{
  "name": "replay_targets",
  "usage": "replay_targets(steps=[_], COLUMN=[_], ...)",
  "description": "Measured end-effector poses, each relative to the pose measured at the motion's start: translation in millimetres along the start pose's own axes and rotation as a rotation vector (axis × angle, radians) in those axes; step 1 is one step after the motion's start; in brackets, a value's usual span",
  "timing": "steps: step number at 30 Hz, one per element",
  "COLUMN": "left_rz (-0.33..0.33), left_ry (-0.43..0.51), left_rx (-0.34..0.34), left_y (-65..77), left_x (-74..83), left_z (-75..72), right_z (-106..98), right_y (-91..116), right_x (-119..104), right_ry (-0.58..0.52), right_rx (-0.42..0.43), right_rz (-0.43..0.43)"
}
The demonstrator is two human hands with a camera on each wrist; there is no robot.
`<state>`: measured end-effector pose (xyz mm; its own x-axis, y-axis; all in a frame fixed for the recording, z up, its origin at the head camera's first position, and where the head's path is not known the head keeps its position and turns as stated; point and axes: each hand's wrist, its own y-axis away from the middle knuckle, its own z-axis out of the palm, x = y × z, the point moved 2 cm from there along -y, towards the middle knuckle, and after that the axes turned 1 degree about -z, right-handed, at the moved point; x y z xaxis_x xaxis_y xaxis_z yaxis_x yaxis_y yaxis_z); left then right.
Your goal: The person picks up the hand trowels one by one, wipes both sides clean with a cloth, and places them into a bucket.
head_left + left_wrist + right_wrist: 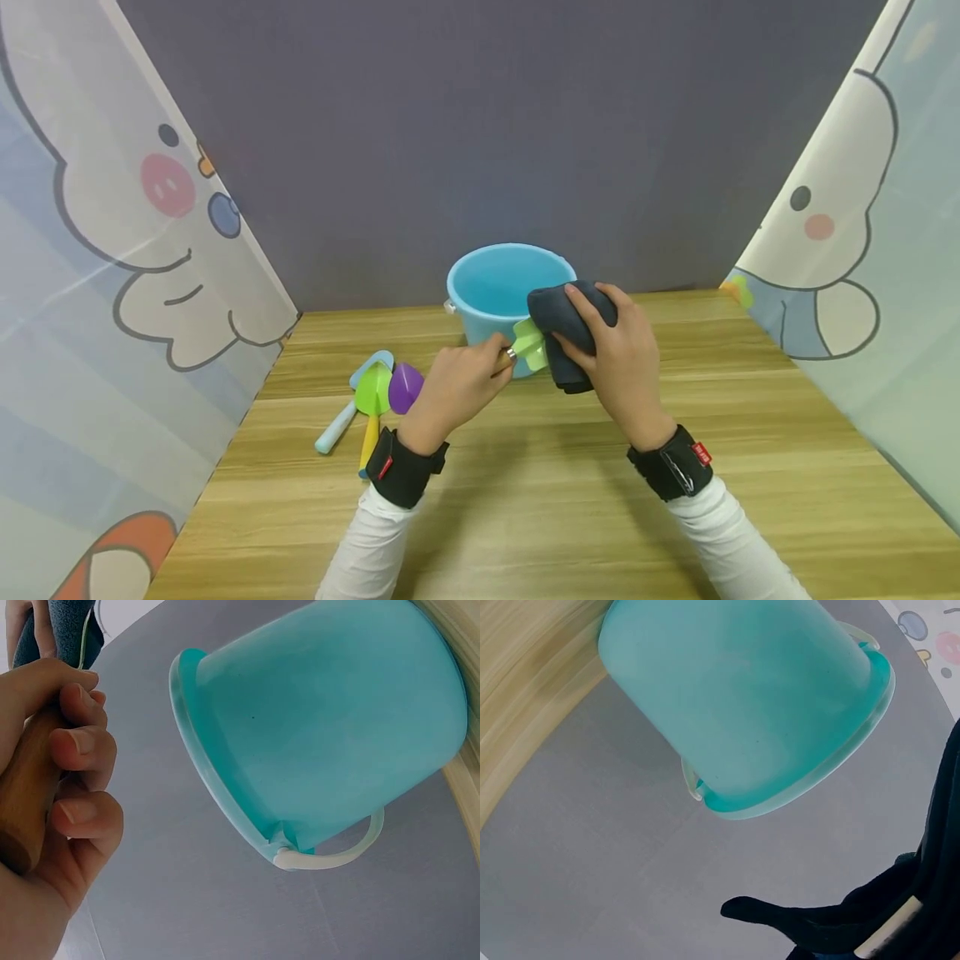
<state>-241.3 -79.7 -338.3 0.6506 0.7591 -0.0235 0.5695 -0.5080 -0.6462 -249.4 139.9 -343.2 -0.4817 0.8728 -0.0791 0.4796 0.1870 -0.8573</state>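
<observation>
Left hand [467, 377] grips green tool [529, 344] — long axis roughly crosswise, pointing rightward — right hand [624, 357] clutches dark cloth [553, 310].

A turquoise bucket [742, 690] with a pale handle [688, 778] appears slanted in view, base toward the wooden worktop [525, 697]. Folded dark cloth [930, 877] occupies the lower right, apart from the bucket; a grey wall [630, 877] spreads behind.
</observation>
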Motion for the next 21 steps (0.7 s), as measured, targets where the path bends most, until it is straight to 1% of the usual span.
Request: replay_targets(steps=[6,10,15,21], left_rz=[-0.001,-0.001,-0.021,-0.053], left_ry=[0.000,-0.006,-0.009,0.006], left_rx=[-0.003,-0.002,-0.009,-0.007], left_y=[0.7,-0.9,0.3,2.6], left_x=[-1.6,-3.2,-4.7,-6.9], left_z=[3.7,5.7,6.3,7.3], right_z=[-0.4,2.9,6.5,7.7], right_y=[-1.0,-1.9,-2.7,-8.8], right_x=[3.0,5.4,5.4,4.5], right_ry=[-0.015,-0.023,-0.038,-0.049], right_rx=[-0.007,-0.002,0.012,-0.020], right_rz=[-0.029,-0.026,-0.042,-0.067])
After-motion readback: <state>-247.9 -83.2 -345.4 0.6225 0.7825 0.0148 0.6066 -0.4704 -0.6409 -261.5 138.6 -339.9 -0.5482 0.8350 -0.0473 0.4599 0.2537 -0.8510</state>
